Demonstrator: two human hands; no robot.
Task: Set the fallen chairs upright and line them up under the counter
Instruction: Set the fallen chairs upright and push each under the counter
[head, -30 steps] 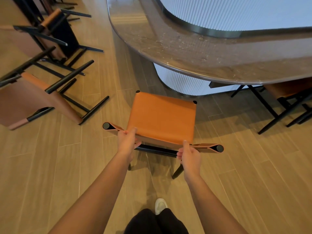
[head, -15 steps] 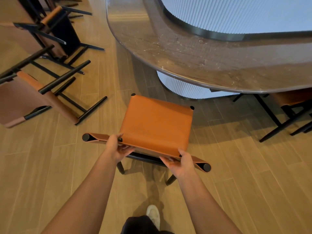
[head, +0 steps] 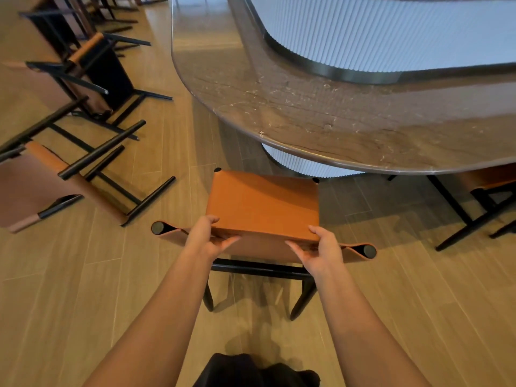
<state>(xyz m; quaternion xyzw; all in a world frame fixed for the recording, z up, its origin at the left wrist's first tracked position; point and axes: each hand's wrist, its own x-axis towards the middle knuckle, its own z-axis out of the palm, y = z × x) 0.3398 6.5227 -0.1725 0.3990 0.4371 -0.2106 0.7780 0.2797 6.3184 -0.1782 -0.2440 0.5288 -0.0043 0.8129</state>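
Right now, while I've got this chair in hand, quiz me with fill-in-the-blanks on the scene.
1. The left hand and right hand grip the orange chair by its ___.
2. That chair stands ___ on its legs.
3. The fallen chairs lie on the wood floor to the person's ___.
4. At the right, another chair sits ___ the marble counter.

Missing words: backrest; upright; left; under.

Both arms reach forward, left hand (head: 208, 238) and right hand (head: 321, 248) gripping.
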